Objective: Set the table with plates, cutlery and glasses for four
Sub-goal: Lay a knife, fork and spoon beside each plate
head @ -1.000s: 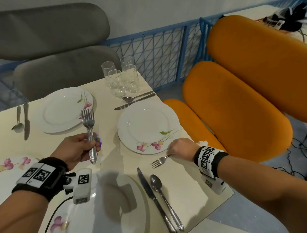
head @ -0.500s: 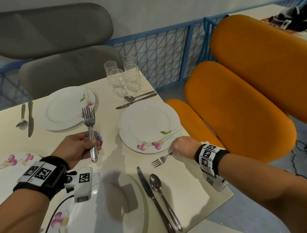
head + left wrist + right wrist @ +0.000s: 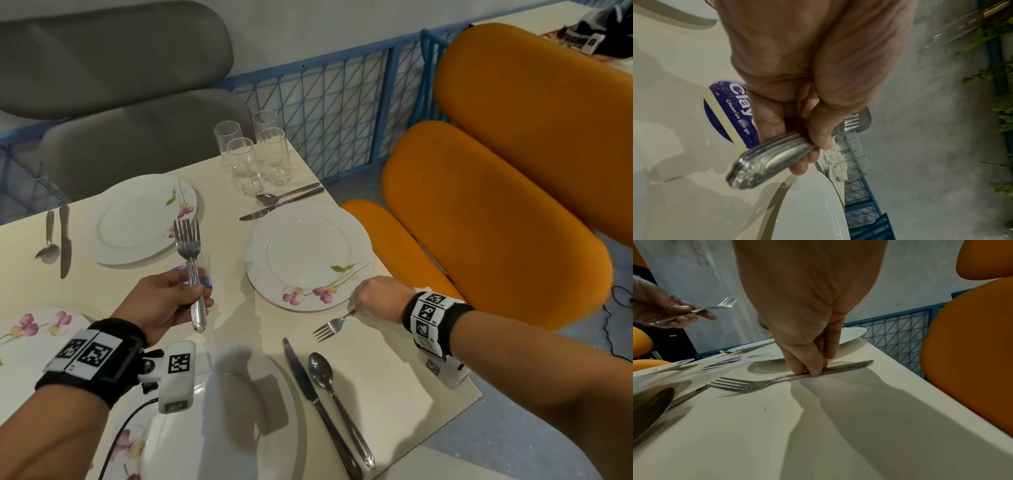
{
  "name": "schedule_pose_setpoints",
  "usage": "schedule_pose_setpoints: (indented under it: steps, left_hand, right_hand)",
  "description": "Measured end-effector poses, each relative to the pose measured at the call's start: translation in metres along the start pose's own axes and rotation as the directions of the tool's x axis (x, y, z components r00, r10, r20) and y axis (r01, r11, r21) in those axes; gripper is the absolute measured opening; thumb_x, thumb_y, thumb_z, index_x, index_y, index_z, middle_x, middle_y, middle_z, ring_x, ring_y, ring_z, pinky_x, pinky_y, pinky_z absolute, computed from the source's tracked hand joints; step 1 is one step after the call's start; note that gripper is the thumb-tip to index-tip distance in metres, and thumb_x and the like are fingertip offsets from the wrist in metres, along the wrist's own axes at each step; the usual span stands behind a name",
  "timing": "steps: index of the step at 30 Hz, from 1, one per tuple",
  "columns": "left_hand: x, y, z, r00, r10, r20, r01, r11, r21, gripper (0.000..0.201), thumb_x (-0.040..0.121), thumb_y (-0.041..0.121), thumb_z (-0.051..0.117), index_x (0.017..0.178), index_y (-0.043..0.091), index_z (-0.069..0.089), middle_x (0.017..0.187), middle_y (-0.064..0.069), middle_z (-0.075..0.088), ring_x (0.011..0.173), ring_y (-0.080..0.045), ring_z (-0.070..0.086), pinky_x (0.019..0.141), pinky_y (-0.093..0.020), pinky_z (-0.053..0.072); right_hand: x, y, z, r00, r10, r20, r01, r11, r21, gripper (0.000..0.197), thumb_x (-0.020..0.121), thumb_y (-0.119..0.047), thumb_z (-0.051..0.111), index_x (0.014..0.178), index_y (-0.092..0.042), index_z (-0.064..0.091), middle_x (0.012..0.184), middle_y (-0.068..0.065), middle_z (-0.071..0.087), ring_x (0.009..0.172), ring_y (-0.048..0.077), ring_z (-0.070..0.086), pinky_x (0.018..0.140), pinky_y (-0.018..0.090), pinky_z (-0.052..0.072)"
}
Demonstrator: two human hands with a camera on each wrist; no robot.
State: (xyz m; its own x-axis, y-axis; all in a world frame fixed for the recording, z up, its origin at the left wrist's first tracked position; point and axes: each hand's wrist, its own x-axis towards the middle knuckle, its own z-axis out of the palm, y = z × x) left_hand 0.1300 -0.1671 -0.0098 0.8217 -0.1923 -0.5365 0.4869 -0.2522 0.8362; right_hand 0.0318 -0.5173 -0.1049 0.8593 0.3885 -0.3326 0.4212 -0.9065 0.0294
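Observation:
My left hand (image 3: 171,301) grips a bundle of forks (image 3: 190,253) upright above the table's middle, handles (image 3: 768,159) stacked in my curled fingers. My right hand (image 3: 375,298) pinches the handle of a single fork (image 3: 330,325) that lies flat on the table (image 3: 411,387) just below the right floral plate (image 3: 308,253); its fingertips (image 3: 813,369) press the fork (image 3: 760,382) at mid-handle. A knife (image 3: 315,401) and spoon (image 3: 329,387) lie beside the near plate (image 3: 239,418). Several glasses (image 3: 253,154) stand clustered at the far corner.
Another plate (image 3: 137,219) sits far left with a spoon and knife (image 3: 65,236) beside it; a fourth plate (image 3: 30,329) shows at the left edge. A spoon and knife (image 3: 284,202) lie above the right plate. Orange seats (image 3: 496,222) flank the right edge, grey seats (image 3: 120,137) behind.
The right hand stays on the single fork, which keeps its spot on the table below the right plate. The left hand holds the fork bundle in the same place.

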Motion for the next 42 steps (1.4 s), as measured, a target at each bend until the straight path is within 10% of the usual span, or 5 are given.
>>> schedule_pose_setpoints:
  steps: [18, 22, 25, 30, 42]
  left_hand:
    - [-0.028, -0.016, 0.030, 0.997, -0.039, 0.061, 0.040, 0.999, -0.016, 0.014, 0.090, -0.005, 0.055, 0.102, 0.000, 0.061, 0.087, -0.017, 0.067, 0.070, -0.021, 0.072, 0.068, -0.032, 0.060]
    - [-0.042, -0.026, 0.047, 0.991, -0.048, 0.123, 0.053, 0.998, -0.036, 0.012, 0.089, -0.006, 0.058, 0.100, -0.003, 0.061, 0.085, -0.017, 0.065, 0.071, -0.024, 0.072, 0.066, -0.031, 0.061]
    - [-0.052, -0.033, 0.051, 0.987, -0.038, 0.157, 0.047, 0.998, -0.049, 0.012, 0.088, -0.007, 0.059, 0.099, -0.004, 0.061, 0.081, -0.017, 0.064, 0.073, -0.028, 0.071, 0.075, -0.041, 0.060]
    - [-0.070, -0.042, 0.026, 0.989, 0.017, 0.147, -0.017, 1.000, -0.004, 0.014, 0.085, -0.006, 0.064, 0.098, -0.004, 0.065, 0.082, -0.019, 0.069, 0.079, -0.032, 0.071, 0.082, -0.048, 0.057]
    - [-0.134, -0.108, -0.113, 0.998, -0.044, -0.040, 0.043, 0.999, -0.024, 0.017, 0.081, -0.001, 0.070, 0.097, -0.005, 0.068, 0.094, -0.029, 0.069, 0.083, -0.035, 0.070, 0.083, -0.047, 0.056]
  right_hand:
    - [-0.002, -0.046, -0.049, 0.980, 0.069, -0.187, -0.005, 0.947, 0.322, 0.019, 0.094, -0.018, 0.056, 0.099, -0.013, 0.074, 0.090, 0.005, 0.069, 0.088, 0.022, 0.066, 0.079, 0.030, 0.053]
    - [0.007, -0.091, -0.077, 0.966, 0.182, -0.181, -0.004, 0.718, 0.696, 0.020, 0.090, -0.022, 0.064, 0.104, -0.012, 0.075, 0.098, 0.001, 0.074, 0.093, 0.012, 0.066, 0.084, 0.014, 0.042]
    - [0.018, -0.120, -0.087, 0.951, 0.305, -0.060, -0.060, 0.369, 0.928, 0.017, 0.089, -0.017, 0.066, 0.099, -0.005, 0.074, 0.077, 0.002, 0.070, 0.069, 0.011, 0.064, 0.072, 0.026, 0.055]
    - [0.041, -0.167, -0.098, 0.939, 0.338, 0.061, -0.040, -0.070, 0.997, 0.011, 0.087, -0.010, 0.069, 0.090, 0.000, 0.072, 0.067, 0.009, 0.065, 0.059, 0.013, 0.059, 0.055, 0.021, 0.050]
    - [0.091, -0.315, -0.124, 0.966, 0.125, 0.228, -0.203, -0.186, 0.961, 0.008, 0.086, 0.001, 0.066, 0.079, 0.001, 0.063, 0.063, 0.013, 0.060, 0.046, 0.013, 0.058, 0.049, 0.021, 0.051]
